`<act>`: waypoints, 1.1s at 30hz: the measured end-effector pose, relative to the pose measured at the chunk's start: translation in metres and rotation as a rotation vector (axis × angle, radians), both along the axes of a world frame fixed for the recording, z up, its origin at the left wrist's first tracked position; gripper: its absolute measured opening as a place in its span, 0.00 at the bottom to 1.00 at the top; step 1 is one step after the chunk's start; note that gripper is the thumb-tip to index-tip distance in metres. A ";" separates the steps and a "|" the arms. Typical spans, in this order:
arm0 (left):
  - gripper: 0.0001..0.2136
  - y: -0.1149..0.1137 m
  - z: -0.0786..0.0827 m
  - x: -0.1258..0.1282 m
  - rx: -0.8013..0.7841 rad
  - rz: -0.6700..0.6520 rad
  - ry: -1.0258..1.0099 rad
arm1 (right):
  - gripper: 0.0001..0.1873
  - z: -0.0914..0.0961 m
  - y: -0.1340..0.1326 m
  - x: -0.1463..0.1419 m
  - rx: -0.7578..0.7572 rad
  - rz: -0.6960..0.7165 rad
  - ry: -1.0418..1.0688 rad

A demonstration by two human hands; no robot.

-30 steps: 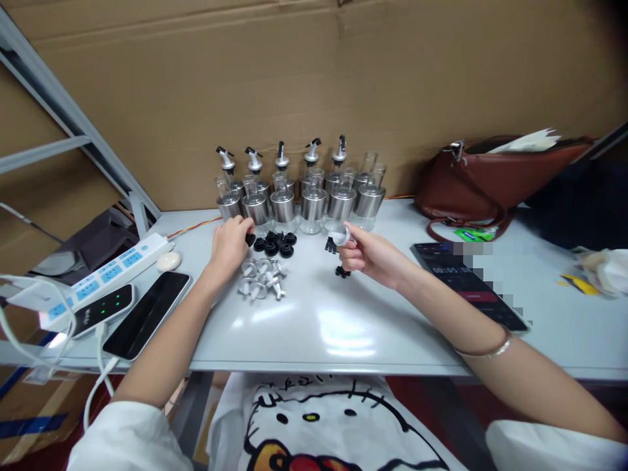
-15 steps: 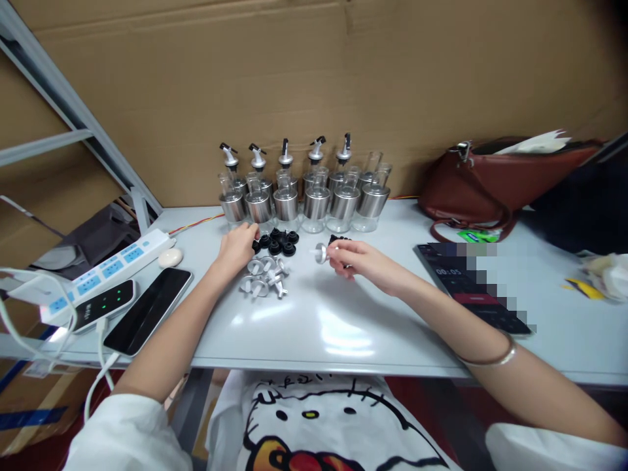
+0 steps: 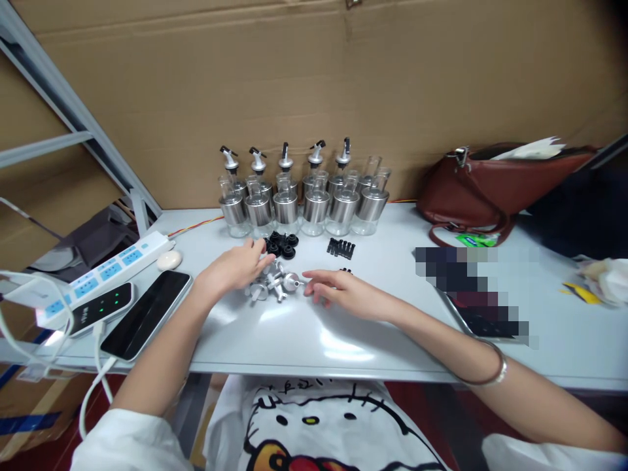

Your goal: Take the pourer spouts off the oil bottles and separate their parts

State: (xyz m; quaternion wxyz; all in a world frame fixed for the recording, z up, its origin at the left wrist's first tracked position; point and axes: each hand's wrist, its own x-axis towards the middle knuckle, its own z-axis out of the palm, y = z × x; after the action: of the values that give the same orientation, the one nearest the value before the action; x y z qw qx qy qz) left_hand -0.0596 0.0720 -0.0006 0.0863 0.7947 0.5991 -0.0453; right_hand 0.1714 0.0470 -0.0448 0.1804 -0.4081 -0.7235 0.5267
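My left hand (image 3: 239,263) hovers at the left of a pile of silver pourer spouts (image 3: 275,267), its fingers spread and partly over the pile. Just behind its fingertips lie several black rubber stoppers (image 3: 283,245). My right hand (image 3: 343,291) is low over the table with fingers apart, its fingertips right beside the nearest silver spout; whether they touch it I cannot tell. Small black lever caps (image 3: 342,248) lie in a row behind my right hand, and a few more peek out above its knuckles.
Two rows of glass bottles with steel sleeves (image 3: 314,208) stand at the back; several wear pourers. On the left are a power strip (image 3: 110,265), a phone (image 3: 147,314) and cables. To the right are a brown bag (image 3: 466,186) and a partly blurred-out tablet (image 3: 478,324).
My right hand has moved left and nearer the edge, letting go of the silver spout at the pile. My left hand has drawn back from the black stoppers toward the silver spouts.
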 end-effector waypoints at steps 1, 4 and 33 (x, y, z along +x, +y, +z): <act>0.16 -0.001 -0.001 0.001 -0.033 -0.013 -0.021 | 0.21 -0.001 0.000 0.000 0.037 0.031 0.012; 0.15 -0.002 -0.004 0.003 -0.095 -0.045 -0.068 | 0.22 -0.002 -0.001 0.000 0.176 0.123 0.023; 0.28 -0.074 -0.054 0.094 -0.026 -0.785 -0.429 | 0.15 0.035 0.022 0.028 0.263 -0.261 0.102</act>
State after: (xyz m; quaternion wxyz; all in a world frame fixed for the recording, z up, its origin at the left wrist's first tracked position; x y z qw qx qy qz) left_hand 0.0345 -0.0021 -0.0549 0.1948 0.9521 0.2203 0.0835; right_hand 0.1994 0.0689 -0.0095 0.3354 -0.4442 -0.7170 0.4197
